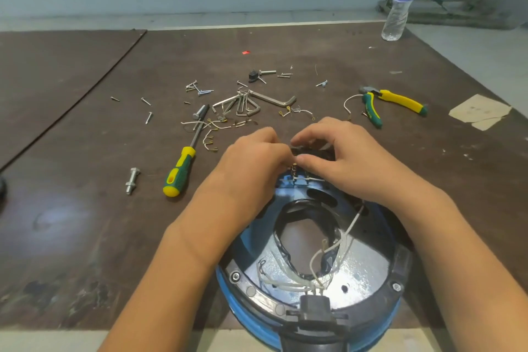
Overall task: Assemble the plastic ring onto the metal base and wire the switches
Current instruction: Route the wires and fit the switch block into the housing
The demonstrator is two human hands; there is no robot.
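The wiring step is judged to be in hand: the ring (251,291) is seen already seated on the base (363,266), lower centre of the frame, with screws at its rim. At the base's far edge, mid-frame, the switch (314,154) is pinched between thumb and forefinger of the right hand (348,160). It is also pinched at its terminal side by the curled fingertips of the left hand (254,160); whether a wire end is held there is hidden. Loose wires (328,251) are left across the base's opening. A steadied switch and a straight push of a terminal are probably called for next.
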